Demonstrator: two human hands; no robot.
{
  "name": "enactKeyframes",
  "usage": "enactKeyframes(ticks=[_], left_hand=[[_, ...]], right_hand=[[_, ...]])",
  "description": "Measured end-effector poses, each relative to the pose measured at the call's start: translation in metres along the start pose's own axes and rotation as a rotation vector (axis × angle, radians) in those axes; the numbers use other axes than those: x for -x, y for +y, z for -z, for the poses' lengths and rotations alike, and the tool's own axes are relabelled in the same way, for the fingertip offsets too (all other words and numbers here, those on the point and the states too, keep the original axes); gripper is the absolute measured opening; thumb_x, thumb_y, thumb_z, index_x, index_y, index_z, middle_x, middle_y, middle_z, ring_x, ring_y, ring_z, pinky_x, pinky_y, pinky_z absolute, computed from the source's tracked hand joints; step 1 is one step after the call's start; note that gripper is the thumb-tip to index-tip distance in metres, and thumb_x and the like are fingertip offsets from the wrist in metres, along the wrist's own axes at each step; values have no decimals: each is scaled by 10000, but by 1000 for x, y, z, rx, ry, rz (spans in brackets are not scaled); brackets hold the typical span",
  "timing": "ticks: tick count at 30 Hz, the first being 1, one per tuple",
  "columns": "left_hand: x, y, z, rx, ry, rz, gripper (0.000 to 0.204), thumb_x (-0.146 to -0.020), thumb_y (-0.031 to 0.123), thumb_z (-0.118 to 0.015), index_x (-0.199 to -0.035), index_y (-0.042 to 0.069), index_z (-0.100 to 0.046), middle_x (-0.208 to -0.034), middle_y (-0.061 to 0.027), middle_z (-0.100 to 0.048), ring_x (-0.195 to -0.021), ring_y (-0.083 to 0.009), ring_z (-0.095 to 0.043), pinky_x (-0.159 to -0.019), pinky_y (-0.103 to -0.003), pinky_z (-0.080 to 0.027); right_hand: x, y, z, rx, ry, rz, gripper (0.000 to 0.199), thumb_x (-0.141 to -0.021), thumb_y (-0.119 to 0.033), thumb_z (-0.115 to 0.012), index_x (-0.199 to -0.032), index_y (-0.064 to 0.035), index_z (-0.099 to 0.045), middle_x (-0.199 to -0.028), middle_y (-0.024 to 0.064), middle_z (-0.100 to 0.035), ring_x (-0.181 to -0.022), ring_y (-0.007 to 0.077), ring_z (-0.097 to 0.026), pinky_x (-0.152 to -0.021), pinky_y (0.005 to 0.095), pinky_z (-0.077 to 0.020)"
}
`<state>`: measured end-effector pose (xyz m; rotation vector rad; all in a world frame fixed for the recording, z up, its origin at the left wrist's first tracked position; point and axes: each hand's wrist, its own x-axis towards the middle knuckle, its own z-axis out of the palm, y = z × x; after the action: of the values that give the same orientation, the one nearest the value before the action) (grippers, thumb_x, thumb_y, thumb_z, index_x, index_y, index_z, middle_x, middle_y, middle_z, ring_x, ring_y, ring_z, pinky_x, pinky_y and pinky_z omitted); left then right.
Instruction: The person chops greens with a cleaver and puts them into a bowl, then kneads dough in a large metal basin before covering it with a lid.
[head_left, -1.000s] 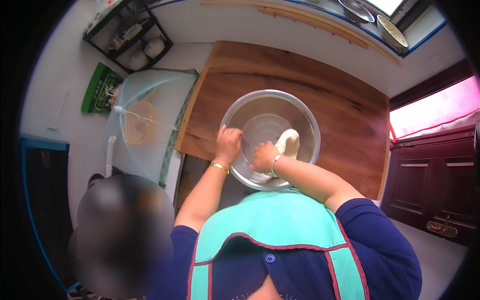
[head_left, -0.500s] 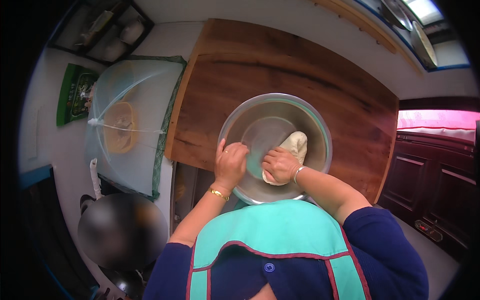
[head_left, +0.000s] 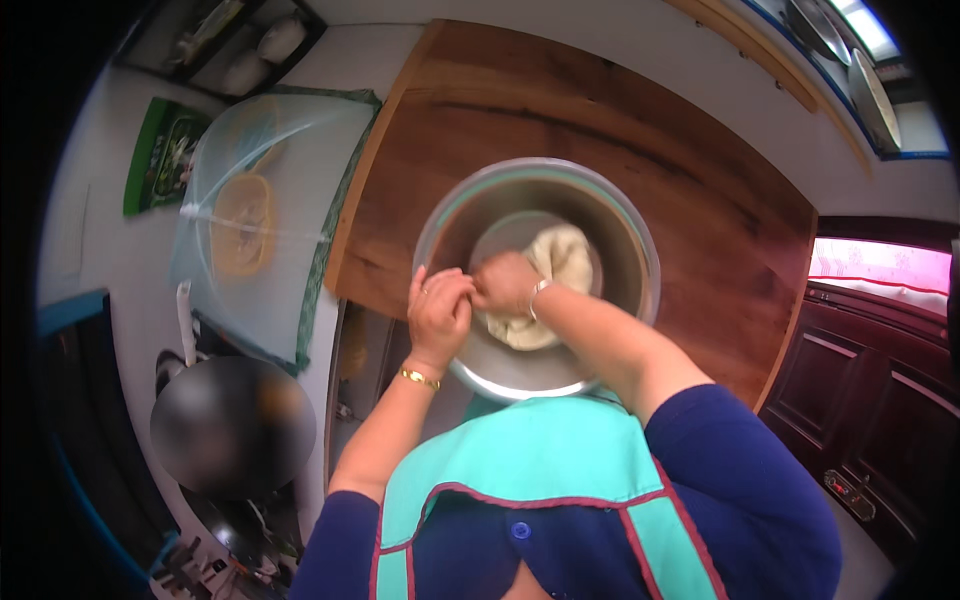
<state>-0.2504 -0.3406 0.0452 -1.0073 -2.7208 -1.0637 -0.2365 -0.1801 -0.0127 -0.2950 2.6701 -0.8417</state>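
A large steel bowl (head_left: 610, 215) sits on a brown wooden tabletop (head_left: 600, 110). Inside it lies a pale lump of dough (head_left: 560, 255). My left hand (head_left: 438, 312) rests on the bowl's near left rim with its fingers curled. My right hand (head_left: 505, 282) is inside the bowl, closed into a fist and pressing on the dough's left side. The two hands touch each other. A gold bangle is on my left wrist, a thin bracelet on my right.
A mesh food cover (head_left: 255, 225) stands on the white counter to the left, over a yellowish dish. A dark round pan (head_left: 230, 425) is at the lower left. A green packet (head_left: 160, 155) lies farther left. Dark wooden cabinets (head_left: 860, 400) stand at the right.
My right hand has shifted left across the dough toward my left hand. The bowl and table look larger and closer, as my head has moved nearer.
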Motion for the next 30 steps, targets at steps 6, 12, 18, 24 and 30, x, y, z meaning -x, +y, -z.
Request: enactKeyframes(ticks=[6, 12, 18, 24, 30], left_hand=[[54, 21, 6, 111, -48, -21, 119, -765, 5, -592, -835, 99, -611, -964, -58, -673, -1030, -212, -622, -1039, -481, -336], [47, 14, 10, -29, -131, -163, 54, -759, 99, -632, -808, 85, -614, -822, -68, -639, -856, -270, -617, -883, -419, -455], [62, 20, 2, 2, -51, -214, 36, -734, 104, -627, -742, 89, -596, -731, -79, -612, -750, -265, -594, -775, -385, -467], [58, 20, 4, 29, -117, -197, 39, -749, 105, -630, -776, 85, -610, -752, -74, -618, -752, -257, -604, -769, -371, -475], [57, 15, 3, 45, -205, -184, 57, -735, 102, -650, -777, 103, -611, -753, -43, -625, -742, -225, -616, -778, -361, -487]], right_hand=[[9, 39, 70, 31, 368, -196, 331, -866, -318, -473, -1009, -90, -665, -1098, 153, -613, -1041, 331, -570, -913, 421, -456], [30, -24, 106, 69, -146, -536, 449, -898, -417, -439, -1071, -78, -677, -1194, 183, -592, -1114, 322, -565, -948, 414, -445], [84, -36, 41, 112, -34, -123, 443, -861, -478, -506, -953, -91, -700, -1003, 167, -648, -964, 308, -616, -871, 406, -476], [138, -65, 3, 403, 342, 271, 229, -742, -292, -662, -865, -98, -659, -964, 50, -629, -1039, 230, -562, -879, 371, -449], [77, -18, -8, 318, 422, 198, 172, -701, -243, -671, -793, -108, -617, -912, 33, -606, -957, 213, -556, -816, 346, -438]])
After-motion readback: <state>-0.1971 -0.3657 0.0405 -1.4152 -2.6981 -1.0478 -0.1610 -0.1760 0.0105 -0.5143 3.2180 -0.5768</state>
